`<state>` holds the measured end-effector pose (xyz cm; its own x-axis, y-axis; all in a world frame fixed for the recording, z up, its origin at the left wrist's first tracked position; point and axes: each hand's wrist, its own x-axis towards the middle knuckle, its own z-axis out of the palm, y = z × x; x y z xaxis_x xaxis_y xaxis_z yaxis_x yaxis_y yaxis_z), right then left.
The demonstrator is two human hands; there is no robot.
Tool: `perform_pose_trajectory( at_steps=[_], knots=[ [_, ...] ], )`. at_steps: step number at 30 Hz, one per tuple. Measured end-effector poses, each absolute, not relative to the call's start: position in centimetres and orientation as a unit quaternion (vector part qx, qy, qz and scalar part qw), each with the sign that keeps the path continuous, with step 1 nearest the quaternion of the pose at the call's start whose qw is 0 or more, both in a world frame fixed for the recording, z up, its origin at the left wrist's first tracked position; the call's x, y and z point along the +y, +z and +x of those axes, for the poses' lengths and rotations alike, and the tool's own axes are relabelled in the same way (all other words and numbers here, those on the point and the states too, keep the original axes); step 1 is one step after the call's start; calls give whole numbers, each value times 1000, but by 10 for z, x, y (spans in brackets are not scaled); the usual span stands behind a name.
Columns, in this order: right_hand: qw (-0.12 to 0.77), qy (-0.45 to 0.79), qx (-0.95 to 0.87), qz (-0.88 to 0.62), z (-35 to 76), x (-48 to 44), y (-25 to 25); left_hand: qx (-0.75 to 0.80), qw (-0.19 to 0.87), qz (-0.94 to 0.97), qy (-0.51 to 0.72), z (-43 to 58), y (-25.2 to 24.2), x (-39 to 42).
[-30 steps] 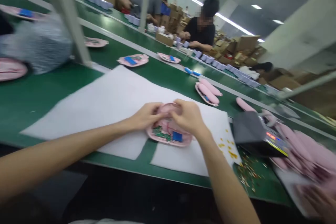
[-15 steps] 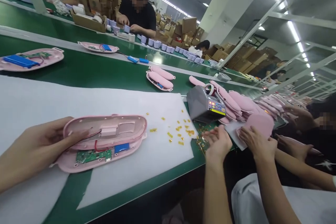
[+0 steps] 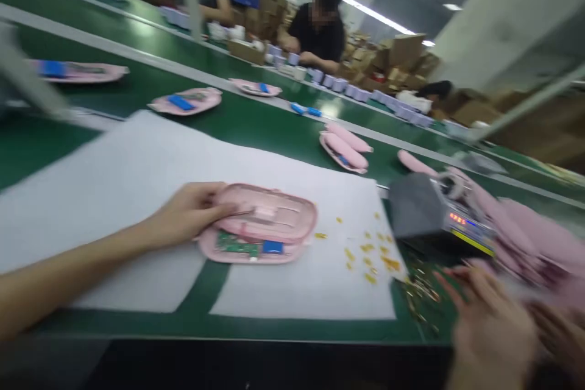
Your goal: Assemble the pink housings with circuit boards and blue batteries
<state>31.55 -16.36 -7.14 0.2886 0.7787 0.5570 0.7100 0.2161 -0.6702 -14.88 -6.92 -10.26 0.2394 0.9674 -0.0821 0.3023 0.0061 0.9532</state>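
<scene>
My left hand [image 3: 198, 213] is closed on the left end of an opened pink plastic casing [image 3: 292, 213]. Its upper half leans back over the lower half, joined to it by wires. Inside the lower half lie a green circuit board [image 3: 236, 245] and a blue battery [image 3: 273, 247]. My right hand [image 3: 489, 311], blurred, is at the lower right in front of a grey tape dispenser [image 3: 420, 213] with lit red digits. Its fingers look apart, and nothing shows in them. Small yellow tape pieces [image 3: 367, 248] lie scattered between the casing and the dispenser.
White foam sheeting [image 3: 292, 292] covers part of the green bench [image 3: 137, 324]. Behind it lie open pink casings [image 3: 185, 102], closed-looking pink pieces [image 3: 345, 149] and small blue batteries [image 3: 305, 109]. Pink casings [image 3: 516, 231] pile up behind the dispenser. A co-worker [image 3: 320, 24] works across the bench.
My view has swung left, so everything sits further right in the picture. My left hand still holds the open casing. My right hand remains near the dispenser, now blurred.
</scene>
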Motion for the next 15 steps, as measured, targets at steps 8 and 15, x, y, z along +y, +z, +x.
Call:
perform_pose_trajectory(
  at_steps=[8,15],
  knots=[
    [253,101,-883,-383,58,-64,-48,436,616,527,391,-147,-102,-64],
    [163,-47,-915,-366,37,-43,-69,406,575,582,408,-148,-118,-61]
  ],
)
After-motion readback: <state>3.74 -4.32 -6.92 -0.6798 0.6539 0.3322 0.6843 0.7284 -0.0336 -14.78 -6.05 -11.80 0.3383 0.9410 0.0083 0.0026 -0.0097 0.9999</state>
